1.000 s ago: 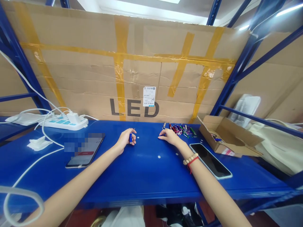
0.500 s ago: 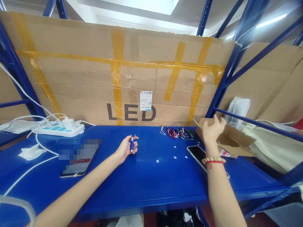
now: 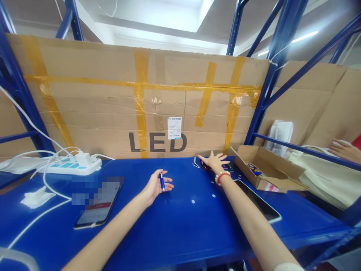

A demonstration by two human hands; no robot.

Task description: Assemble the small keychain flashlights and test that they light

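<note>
My left hand is closed on a small blue keychain flashlight, held upright and slightly tilted between the thumb and fingers, above the blue shelf top. To the right, my right hand has its fingers spread and holds nothing. It is over a pile of small coloured keychain flashlights, covering most of them; whether it touches them I cannot tell. A silver keychain flashlight with a carabiner clip lies just left of that pile.
An open cardboard box at the right holds blue items. A phone lies partly under my right forearm. At the left are another phone, a white power strip and cables. Another person's hand shows at the far right.
My right hand has moved left from beside the box to over the pile, its fingers spreading. My left hand still holds the blue flashlight, now tilted differently. The view has tipped up slightly.
</note>
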